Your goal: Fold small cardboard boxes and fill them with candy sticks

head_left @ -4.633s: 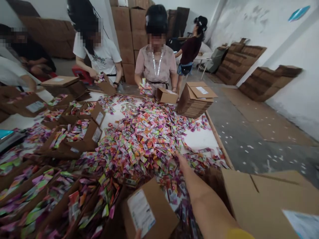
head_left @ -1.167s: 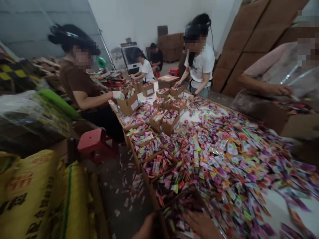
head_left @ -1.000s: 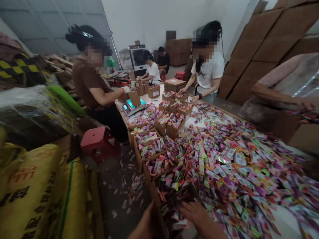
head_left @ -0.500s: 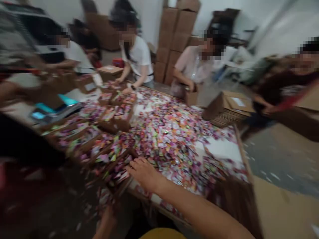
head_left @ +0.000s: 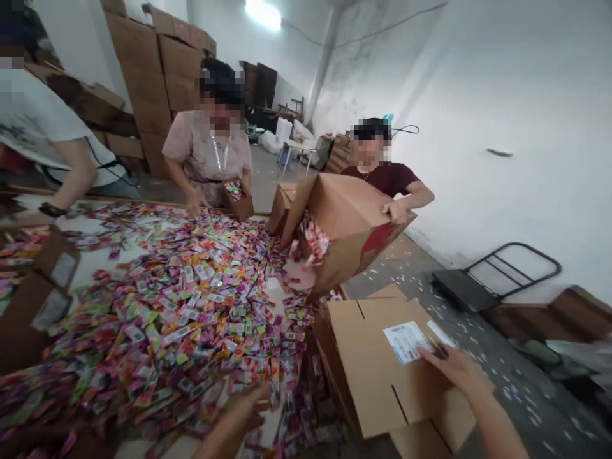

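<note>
My right hand (head_left: 453,364) reaches onto a stack of flattened cardboard boxes (head_left: 370,363) at the right end of the table. Its thumb and fingers are apart, touching the top sheet beside a white printed label (head_left: 406,342). Low in the middle of the view, my left hand (head_left: 241,414) hangs over a wide heap of small colourful packets (head_left: 191,319). It is somewhat blurred, with its fingers spread and nothing seen in them.
Across the table a person tips a large carton (head_left: 354,236) of packets toward the heap. Another person holds a small box (head_left: 239,205) of packets. Brown boxes (head_left: 36,299) stand at left. A black platform trolley (head_left: 468,290) is on the littered floor.
My view has swung right. My right hand has left the packet-filled box and is now at the cardboard stack. My left hand has come up over the heap. The large carton is now tipped.
</note>
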{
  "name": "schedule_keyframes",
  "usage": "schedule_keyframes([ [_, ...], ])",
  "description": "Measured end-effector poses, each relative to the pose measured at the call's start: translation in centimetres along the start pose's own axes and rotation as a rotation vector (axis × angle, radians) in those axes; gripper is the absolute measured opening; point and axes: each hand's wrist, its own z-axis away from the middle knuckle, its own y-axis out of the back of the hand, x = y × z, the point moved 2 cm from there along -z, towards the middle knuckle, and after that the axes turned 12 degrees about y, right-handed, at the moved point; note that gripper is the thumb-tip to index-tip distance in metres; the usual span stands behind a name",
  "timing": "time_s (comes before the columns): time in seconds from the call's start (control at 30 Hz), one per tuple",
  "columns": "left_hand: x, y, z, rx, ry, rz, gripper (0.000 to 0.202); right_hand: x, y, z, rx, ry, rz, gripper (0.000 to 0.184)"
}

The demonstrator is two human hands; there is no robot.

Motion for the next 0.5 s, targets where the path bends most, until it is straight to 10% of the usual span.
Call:
schedule_keyframes([
  [0.13,4.7,-11.9,2.9,-0.262,-0.272,-0.183,0.064,0.5,-1.3,-0.2,0.010,0.002,-0.145,0.033],
  [0.23,6.3,-15.7,4.1,-0.139,-0.574,-0.250,0.059,-1.0,-0.4,0.7,0.024,-0.097,-0.346,0.031],
  [0.37,7.7,-12.6,4.6,-0.034,-0.651,-0.234,0.054,-4.1,1.8,3.5,-0.020,-0.031,-0.716,0.035],
  [0.5,8.1,-2.9,6.3,0.040,-0.640,0.031,0.049,-13.1,-0.2,9.1,-0.108,0.234,-0.776,0.038],
])
